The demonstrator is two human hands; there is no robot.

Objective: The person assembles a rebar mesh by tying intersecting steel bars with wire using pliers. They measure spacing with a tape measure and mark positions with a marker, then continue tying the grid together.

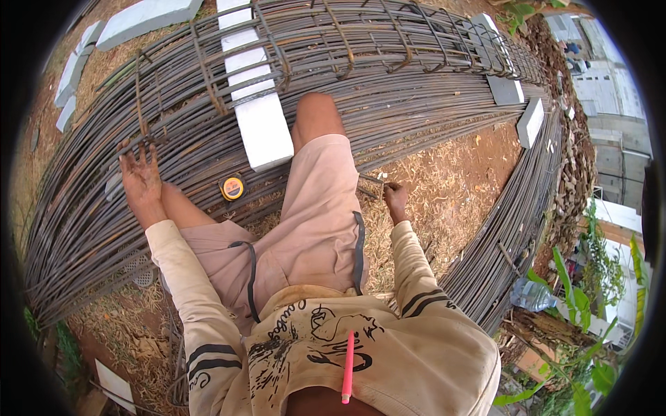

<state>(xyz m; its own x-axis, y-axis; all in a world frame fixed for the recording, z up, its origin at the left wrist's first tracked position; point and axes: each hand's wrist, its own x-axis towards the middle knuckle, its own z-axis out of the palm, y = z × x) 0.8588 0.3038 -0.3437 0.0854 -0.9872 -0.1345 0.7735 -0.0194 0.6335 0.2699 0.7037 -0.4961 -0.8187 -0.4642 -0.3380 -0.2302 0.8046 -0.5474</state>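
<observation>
Honestly, it's the left hand (pixel 143 182) I'd watch: palm turned up, fingers spread, their tips right at the near-left end of the steel cage (pixel 345 43), though I can't tell whether they bear any weight. Should that end roll, the fingers could be nipped against the loose bars (pixel 90 229) below, since I see nothing clamping it. Right of that hand, the yellow tape measure (pixel 232 188) sits on those same round bars and might drop into a gap if they shift. Just beyond it, 1 white block (pixel 267 139) lies under the cage; a hard tug could skid it into the bare knee (pixel 319 114) beside it. Well across from there, the right hand (pixel 395 200) is curled in, next to 2 thin dark pieces (pixel 368 193); whether it grips them I can't say. A careless swing could jab the thigh, being so near.
</observation>
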